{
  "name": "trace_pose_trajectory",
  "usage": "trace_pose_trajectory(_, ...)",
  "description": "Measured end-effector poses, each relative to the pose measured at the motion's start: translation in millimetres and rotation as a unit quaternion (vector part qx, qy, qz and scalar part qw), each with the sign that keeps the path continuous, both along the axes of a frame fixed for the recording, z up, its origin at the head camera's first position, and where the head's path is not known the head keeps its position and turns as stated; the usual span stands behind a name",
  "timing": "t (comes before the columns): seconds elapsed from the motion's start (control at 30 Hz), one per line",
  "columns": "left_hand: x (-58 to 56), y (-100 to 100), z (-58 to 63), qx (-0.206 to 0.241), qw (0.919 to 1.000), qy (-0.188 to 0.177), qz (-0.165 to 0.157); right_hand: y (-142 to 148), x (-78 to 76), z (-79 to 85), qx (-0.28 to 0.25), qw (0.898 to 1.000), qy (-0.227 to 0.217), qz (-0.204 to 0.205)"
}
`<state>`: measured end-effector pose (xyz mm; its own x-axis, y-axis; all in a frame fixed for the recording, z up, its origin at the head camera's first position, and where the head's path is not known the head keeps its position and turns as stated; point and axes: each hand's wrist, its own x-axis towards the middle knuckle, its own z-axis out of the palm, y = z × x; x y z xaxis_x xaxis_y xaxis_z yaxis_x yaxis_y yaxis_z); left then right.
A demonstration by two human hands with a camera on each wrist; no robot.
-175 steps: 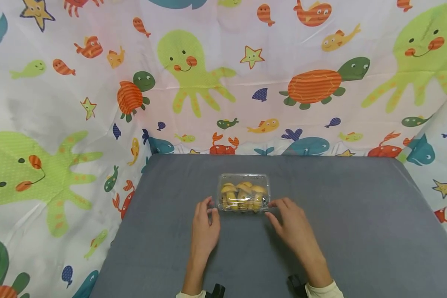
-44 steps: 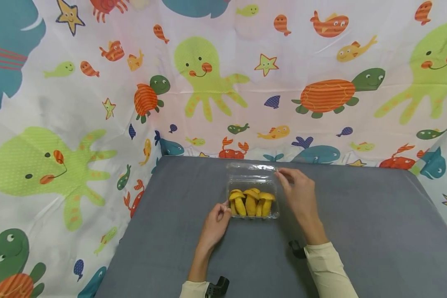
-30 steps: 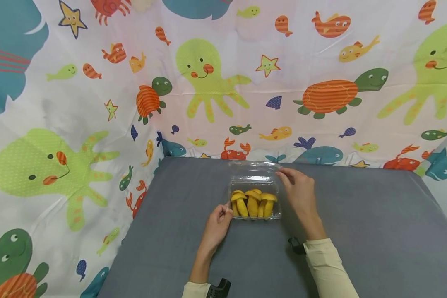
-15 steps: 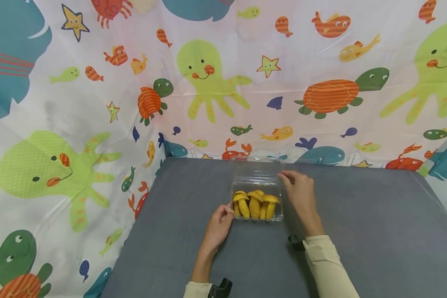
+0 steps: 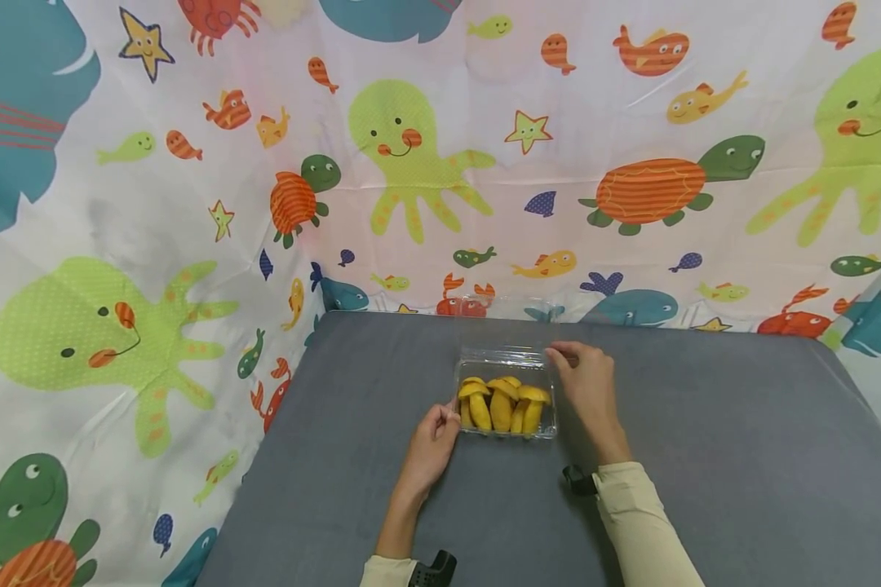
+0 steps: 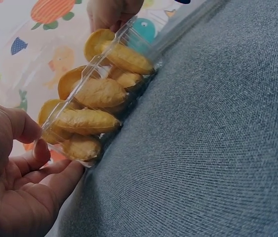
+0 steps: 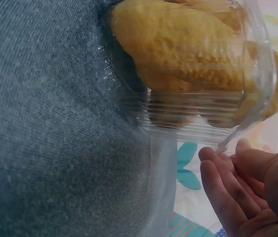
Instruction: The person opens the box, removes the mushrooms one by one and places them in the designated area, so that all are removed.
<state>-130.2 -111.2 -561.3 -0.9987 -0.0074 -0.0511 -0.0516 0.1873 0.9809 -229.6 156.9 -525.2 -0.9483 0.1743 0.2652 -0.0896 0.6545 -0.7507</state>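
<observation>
A clear plastic clamshell box point(image 5: 510, 355) sits on the grey tabletop with its transparent lid point(image 5: 509, 326) swung up and back. Inside lie several yellow mushrooms point(image 5: 502, 408), with rounded caps toward the hinge and stems toward the front. My left hand point(image 5: 429, 448) grips the box's front left corner. In the left wrist view, that hand's thumb point(image 6: 25, 127) presses the rim while the fingers lie along the side. At the back right corner, my right hand point(image 5: 591, 395) pinches the clear plastic edge by the hinge. The right wrist view shows its fingertips point(image 7: 208, 155) right at that edge.
Grey cloth point(image 5: 705, 456) covers the tabletop. Behind and to the left hangs a white curtain point(image 5: 426, 196) printed with sea animals. A black camera strap point(image 5: 433, 568) sits on the left wrist, another point(image 5: 580, 479) on the right.
The lid was down at first, with both hands beside the box. Since then the hands have taken hold and the lid has swung up and back. Lately its far edge has risen in view.
</observation>
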Motion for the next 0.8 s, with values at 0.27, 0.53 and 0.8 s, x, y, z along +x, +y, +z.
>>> trace_pose_trajectory(0.27,-0.9,2.4,-0.5,0.032,0.9993,0.008,-0.019,2.3,-0.4,-2.1,-0.016,0.999,-0.033,0.004)
trace_pose_trajectory(0.53,-2.1,2.7,0.5,0.027,0.9993,0.014,-0.022,2.8,-0.3,-8.5,-0.032,0.999,-0.038,0.009)
trace_pose_trajectory(0.8,-1.5,2.2,-0.4,0.026,0.9996,0.008,-0.004,0.5,-1.9,-10.2,-0.037,0.998,-0.046,0.011)
